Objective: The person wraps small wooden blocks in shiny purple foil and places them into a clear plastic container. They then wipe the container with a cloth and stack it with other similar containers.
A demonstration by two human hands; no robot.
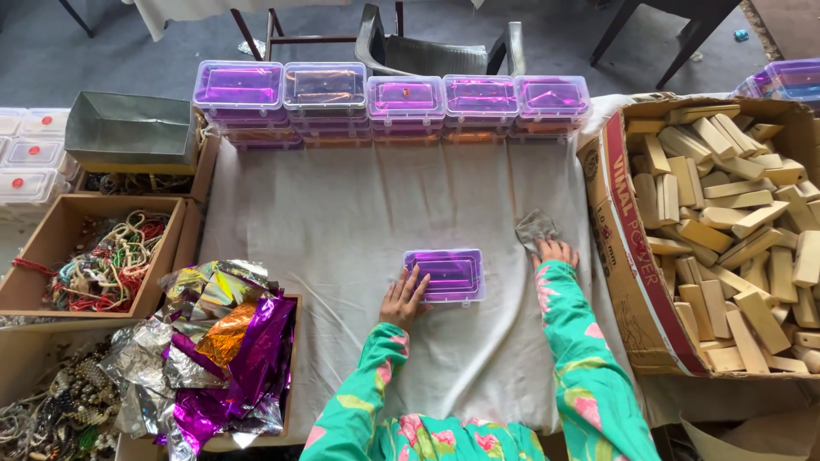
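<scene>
The left hand [402, 298] rests flat on the white cloth [342, 222], fingers spread, touching the left edge of the closed purple box [445, 275] at the table's centre. The right hand [553, 253] reaches forward, fingertips pinching a crumpled silver foil [534, 229] beside the cardboard carton [628, 256].

Both arms in green floral sleeves, reaching forward from bottom edge. Left hand [403, 299] flat, palm down, fingers extended and slightly spread, pointing up-right. Right hand [555, 252] farther forward, palm down, fingers curled, knuckles up. Forearms angled slightly inward, well apart.
</scene>
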